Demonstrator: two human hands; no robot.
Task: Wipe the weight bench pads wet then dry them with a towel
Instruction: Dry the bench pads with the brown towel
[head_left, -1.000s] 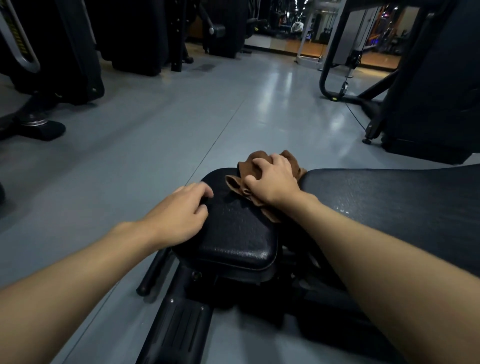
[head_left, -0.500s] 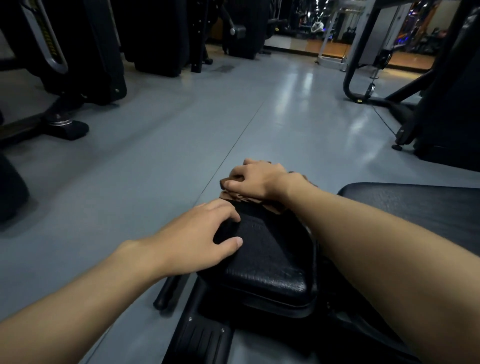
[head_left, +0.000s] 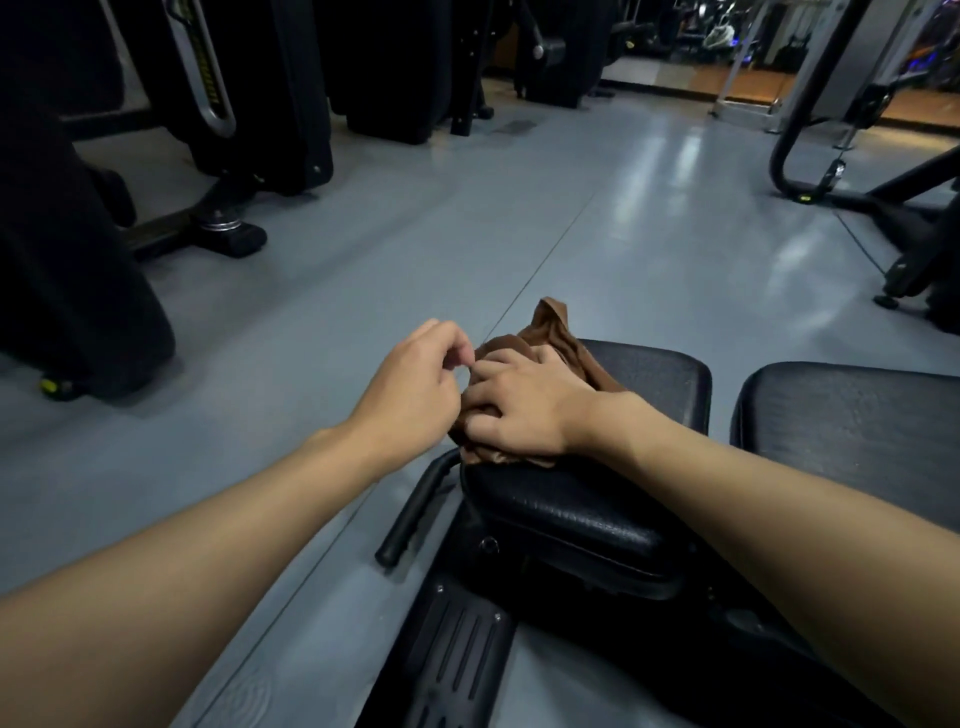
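Observation:
A brown towel (head_left: 558, 340) lies bunched on the left edge of the small black seat pad (head_left: 613, 499). My right hand (head_left: 524, 410) lies on top of it, fingers curled into the cloth. My left hand (head_left: 415, 389) is just left of the pad, off its surface, with its fingertips pinched together at the towel's edge beside my right fingers; whether it grips cloth is unclear. The larger black back pad (head_left: 852, 415) begins to the right across a narrow gap.
A black handle bar (head_left: 415, 512) and a ribbed foot plate (head_left: 457, 654) belong to the bench frame below the seat pad. Dark gym machines (head_left: 249, 93) stand at the left and back, and a cable machine frame (head_left: 810, 156) at the right. Grey floor (head_left: 467, 249) stretches ahead.
My left hand has lifted off the seat pad and come up to the towel. My right hand has drawn the towel to the pad's left edge and bunched it.

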